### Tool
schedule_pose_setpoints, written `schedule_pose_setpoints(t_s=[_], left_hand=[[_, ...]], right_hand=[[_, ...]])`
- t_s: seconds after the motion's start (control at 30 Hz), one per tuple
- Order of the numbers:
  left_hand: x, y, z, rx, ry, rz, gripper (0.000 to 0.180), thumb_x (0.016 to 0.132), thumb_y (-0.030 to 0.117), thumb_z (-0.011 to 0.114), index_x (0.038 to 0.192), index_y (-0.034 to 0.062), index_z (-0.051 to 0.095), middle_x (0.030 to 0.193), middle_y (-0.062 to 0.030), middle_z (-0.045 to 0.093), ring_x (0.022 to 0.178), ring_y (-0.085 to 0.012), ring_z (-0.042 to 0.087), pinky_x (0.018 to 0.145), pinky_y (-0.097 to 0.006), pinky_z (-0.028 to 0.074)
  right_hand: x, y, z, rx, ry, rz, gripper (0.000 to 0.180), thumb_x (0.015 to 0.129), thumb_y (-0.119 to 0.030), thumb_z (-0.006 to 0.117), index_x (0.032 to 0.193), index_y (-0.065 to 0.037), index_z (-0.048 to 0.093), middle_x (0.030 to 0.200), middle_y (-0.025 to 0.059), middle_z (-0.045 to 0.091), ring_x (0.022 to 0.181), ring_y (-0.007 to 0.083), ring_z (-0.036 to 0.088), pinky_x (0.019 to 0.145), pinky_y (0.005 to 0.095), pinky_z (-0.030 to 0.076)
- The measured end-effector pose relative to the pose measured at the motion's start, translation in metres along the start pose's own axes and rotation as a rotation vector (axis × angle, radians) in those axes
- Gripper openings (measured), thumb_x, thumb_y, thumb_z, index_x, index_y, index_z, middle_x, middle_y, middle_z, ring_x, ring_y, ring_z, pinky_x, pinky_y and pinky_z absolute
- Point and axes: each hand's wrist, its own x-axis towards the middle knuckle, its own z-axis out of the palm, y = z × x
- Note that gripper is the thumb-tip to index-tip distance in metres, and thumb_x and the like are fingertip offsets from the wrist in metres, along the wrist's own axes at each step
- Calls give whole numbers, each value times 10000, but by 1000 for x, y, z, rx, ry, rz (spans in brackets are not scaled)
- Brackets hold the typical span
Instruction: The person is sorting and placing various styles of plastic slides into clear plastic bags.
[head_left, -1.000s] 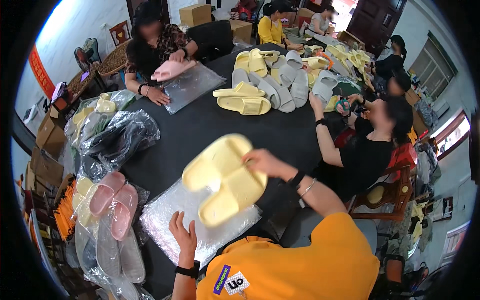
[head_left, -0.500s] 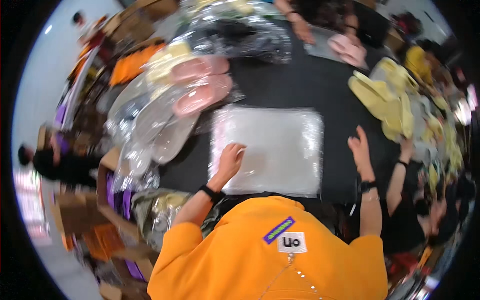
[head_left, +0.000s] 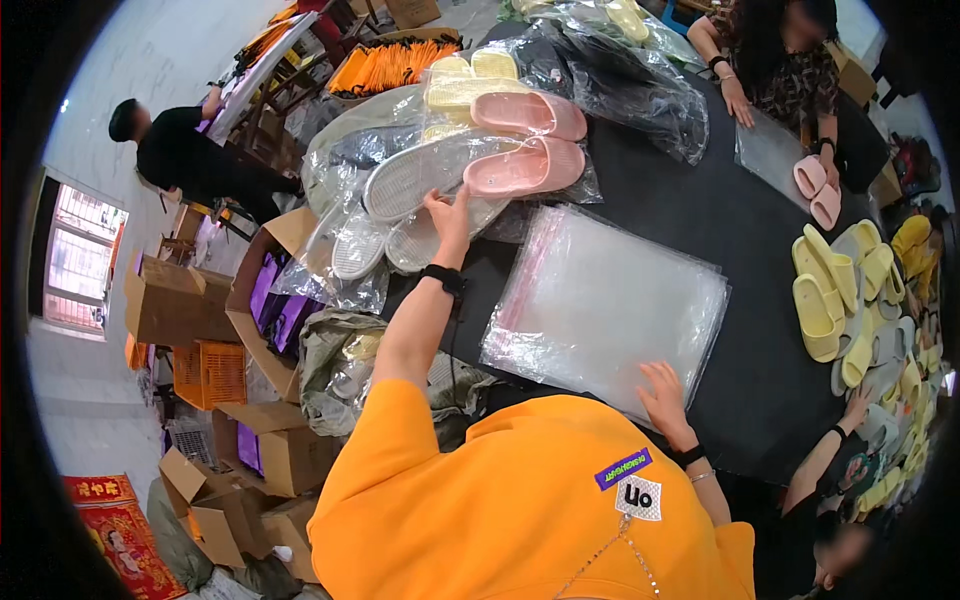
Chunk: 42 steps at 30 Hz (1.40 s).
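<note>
My left hand (head_left: 449,218) reaches to the pile of bagged slippers, its fingertips at the grey slippers (head_left: 408,183) and thumb apart beside the pink slippers (head_left: 527,168). It seems to touch the clear plastic there; no firm hold shows. A stack of clear plastic bags (head_left: 615,300) lies askew on the black table (head_left: 650,185). Over the stack's near right edge, my right hand (head_left: 668,405) is open with its fingers spread, holding nothing.
Yellow slippers (head_left: 822,300) are heaped at the right, with a co-worker's hand (head_left: 858,408) among them. Across the table, another person's hand (head_left: 737,102) rests by a clear bag and small pink slippers (head_left: 815,190). An open carton (head_left: 262,300) stands left of the table.
My left hand has gone from above the bag stack to the slipper pile. My right hand has come from the right onto the bags' near edge. The view has turned.
</note>
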Motion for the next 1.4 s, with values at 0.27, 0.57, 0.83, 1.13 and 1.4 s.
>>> schedule_pose_setpoints(t_s=[0.27, 0.57, 0.83, 1.13, 1.4], left_hand=[[45, -20, 20, 208, -10, -52, 425, 717, 158, 670, 1044, -21, 468, 831, -128, 543, 626, -192, 545, 545, -311, 453], [-33, 191, 27, -792, -692, 44, 126, 742, 16, 569, 778, 71, 461, 693, -7, 487, 580, -95, 476, 522, -229, 383], [-152, 249, 4, -1050, -1129, -80, 209, 749, -76, 510, 796, 102, 412, 742, 9, 488, 654, -84, 490, 595, -215, 387], [-166, 144, -37, -698, -1078, -276, 199, 750, 52, 532, 948, 55, 517, 736, -8, 522, 676, -114, 500, 621, -262, 390], [-143, -4, -80, 258, -831, 136, 222, 790, 125, 590, 959, -16, 558, 850, -79, 572, 771, -135, 538, 701, -251, 431]], right_hand=[[-5, 12, 7, 42, 36, 40, 336, 748, -169, 590, 1059, -46, 561, 1079, 151, 555, 1069, 338, 475, 915, 410, 367], [11, 14, -7, 198, -32, 123, 366, 792, -220, 580, 1098, -22, 552, 1064, 144, 571, 1033, 293, 521, 886, 360, 397], [45, -16, -30, 1284, -423, 554, 538, 864, -332, 532, 1320, -101, 365, 1244, 117, 472, 1120, 248, 481, 868, 432, 419], [33, 3, -47, 1635, 114, 348, 578, 871, -351, 521, 1335, -83, 303, 1263, 83, 445, 1101, 270, 479, 898, 447, 415], [5, 58, -37, 1099, 119, 750, 615, 837, -255, 575, 1343, -65, 279, 1170, 94, 472, 960, 162, 505, 765, 306, 421]])
